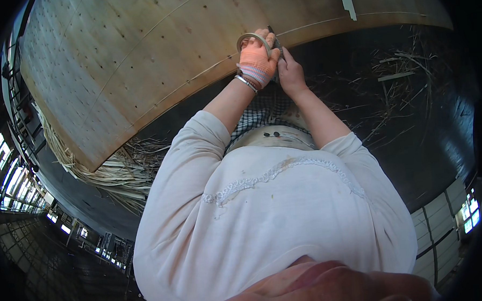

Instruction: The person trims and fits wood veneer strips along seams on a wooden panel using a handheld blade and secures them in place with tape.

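Note:
My left hand (256,61), in an orange knitted glove with bare fingertips, is at the near edge of a large wooden veneer sheet (156,52). A thin pale ring (240,41), which looks like a roll of tape, loops around its bent fingers. Close against it on the right is my bare right hand (292,74), its fingers closed around a dark slim tool (277,42). The tool's tip points up over the sheet edge; its exact kind is hard to make out. A narrow pale strip runs along the sheet near this edge.
A light green strip (347,1) lies on the sheet at the far right. Veneer scraps (404,70) litter the dark surface to the right. A heap of long thin offcuts (118,174) hangs below the sheet's left corner. Metal framework (21,117) stands at far left.

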Demonstrator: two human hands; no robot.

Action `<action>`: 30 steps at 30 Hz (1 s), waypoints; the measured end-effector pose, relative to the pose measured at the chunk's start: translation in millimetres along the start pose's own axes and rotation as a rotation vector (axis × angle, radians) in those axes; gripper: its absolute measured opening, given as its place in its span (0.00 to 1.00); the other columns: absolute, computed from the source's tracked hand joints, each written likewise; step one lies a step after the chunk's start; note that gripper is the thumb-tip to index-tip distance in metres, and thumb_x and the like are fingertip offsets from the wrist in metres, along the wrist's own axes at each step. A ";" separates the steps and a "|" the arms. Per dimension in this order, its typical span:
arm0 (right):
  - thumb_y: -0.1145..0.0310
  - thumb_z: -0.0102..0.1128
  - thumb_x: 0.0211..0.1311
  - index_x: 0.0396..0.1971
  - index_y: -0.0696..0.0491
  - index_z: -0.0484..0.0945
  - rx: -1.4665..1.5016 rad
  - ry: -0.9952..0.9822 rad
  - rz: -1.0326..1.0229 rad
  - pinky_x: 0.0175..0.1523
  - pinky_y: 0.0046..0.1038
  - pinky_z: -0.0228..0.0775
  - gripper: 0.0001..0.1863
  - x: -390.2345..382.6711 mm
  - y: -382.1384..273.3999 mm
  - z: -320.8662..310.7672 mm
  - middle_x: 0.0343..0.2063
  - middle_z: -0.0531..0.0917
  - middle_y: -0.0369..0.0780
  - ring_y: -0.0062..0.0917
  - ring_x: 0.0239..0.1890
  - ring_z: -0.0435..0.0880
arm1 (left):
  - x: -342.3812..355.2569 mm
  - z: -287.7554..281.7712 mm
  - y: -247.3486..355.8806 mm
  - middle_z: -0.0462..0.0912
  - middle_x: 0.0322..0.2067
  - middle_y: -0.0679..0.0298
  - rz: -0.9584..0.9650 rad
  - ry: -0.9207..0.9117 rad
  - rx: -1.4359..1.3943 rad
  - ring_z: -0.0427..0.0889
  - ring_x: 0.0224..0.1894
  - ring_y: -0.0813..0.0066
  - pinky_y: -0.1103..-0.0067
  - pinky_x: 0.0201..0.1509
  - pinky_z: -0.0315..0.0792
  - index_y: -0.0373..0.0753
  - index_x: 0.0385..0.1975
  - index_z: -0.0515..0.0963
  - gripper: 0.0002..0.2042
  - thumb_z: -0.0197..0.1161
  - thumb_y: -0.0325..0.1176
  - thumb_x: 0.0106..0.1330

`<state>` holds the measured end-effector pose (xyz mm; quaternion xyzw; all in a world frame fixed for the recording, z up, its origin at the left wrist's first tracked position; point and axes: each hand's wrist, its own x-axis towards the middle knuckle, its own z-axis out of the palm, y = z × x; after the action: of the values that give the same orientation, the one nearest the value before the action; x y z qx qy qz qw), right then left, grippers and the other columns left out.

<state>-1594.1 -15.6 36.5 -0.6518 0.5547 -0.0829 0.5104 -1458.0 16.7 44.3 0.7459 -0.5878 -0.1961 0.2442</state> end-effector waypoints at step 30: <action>0.67 0.65 0.58 0.25 0.50 0.69 0.750 0.175 -0.015 0.15 0.24 0.59 0.12 180.6 -107.3 15.5 0.12 0.71 0.32 0.19 0.09 0.69 | -4.6 -64.5 -104.7 0.71 0.56 0.57 -0.203 0.131 0.478 0.67 0.62 0.56 0.59 0.63 0.60 0.38 0.50 0.74 0.21 0.59 0.40 0.57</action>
<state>-1448.2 -167.3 27.8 -0.4143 0.5226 -0.3392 0.6635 -1339.9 49.6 33.8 0.8486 -0.5227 -0.0268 0.0778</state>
